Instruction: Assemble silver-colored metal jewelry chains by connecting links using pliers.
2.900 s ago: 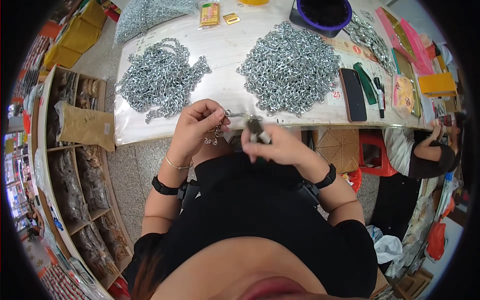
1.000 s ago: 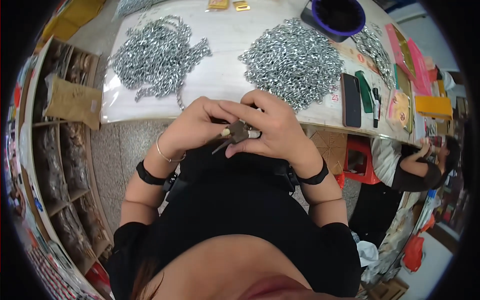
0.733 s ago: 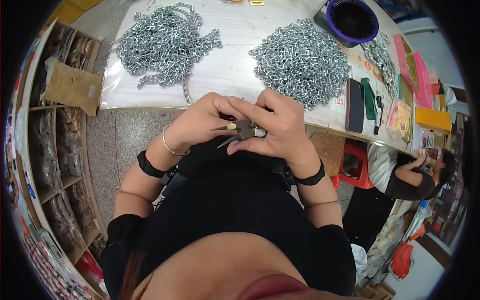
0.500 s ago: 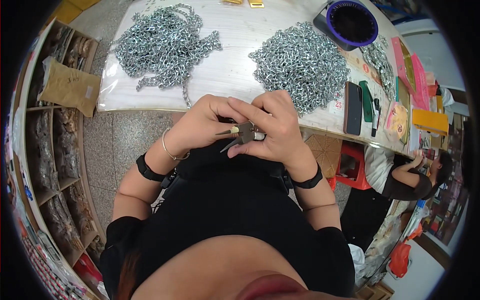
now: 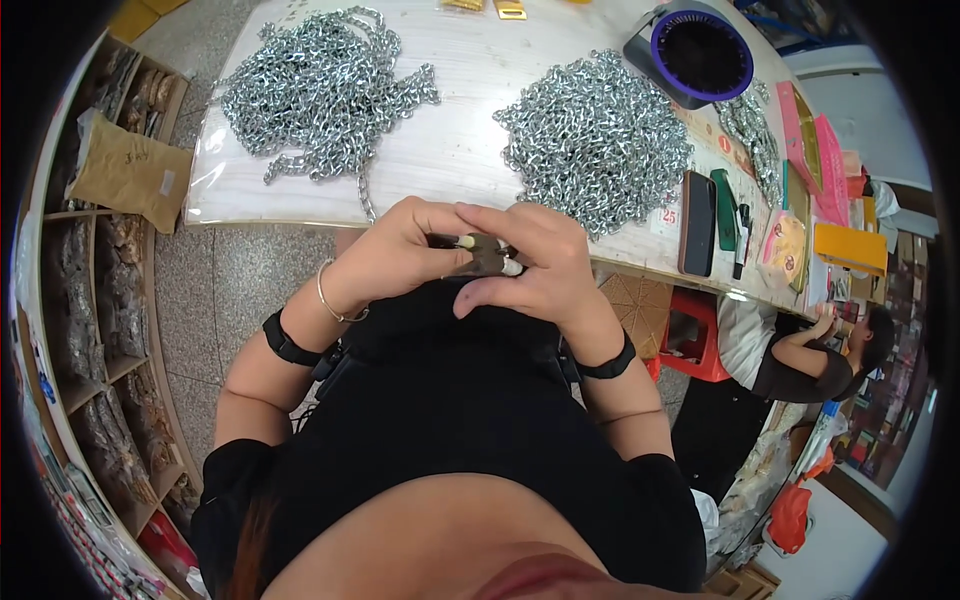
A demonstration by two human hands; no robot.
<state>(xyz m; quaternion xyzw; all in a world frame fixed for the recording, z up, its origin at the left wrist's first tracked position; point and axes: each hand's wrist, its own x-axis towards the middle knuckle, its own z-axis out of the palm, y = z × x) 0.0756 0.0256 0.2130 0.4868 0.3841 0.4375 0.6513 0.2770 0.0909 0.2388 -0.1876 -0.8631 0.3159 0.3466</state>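
Observation:
My right hand (image 5: 553, 262) is closed round the handles of small dark pliers (image 5: 489, 262). Their jaws point left, toward my other hand. My left hand (image 5: 390, 255) is closed with its fingertips against the right fingers, its thumb lying by the plier jaws; whatever it pinches is hidden. Both hands meet just off the near table edge. Beyond my left hand lies a heap of silver chain (image 5: 310, 95), one strand of it trailing to the table edge. A second silver chain heap (image 5: 595, 140) lies beyond my right hand.
On the table (image 5: 455, 150), a black device with a purple ring (image 5: 702, 55) stands at the far right, with a phone (image 5: 697, 225) and a green stapler-like tool (image 5: 724, 212) nearer. Shelves (image 5: 105, 350) line the left. A person (image 5: 810, 355) sits at right.
My left thumb has moved onto the plier jaws, which were visibly spread before and are now partly covered. The right thumb has opened slightly away from the pliers. The view has shifted a little.

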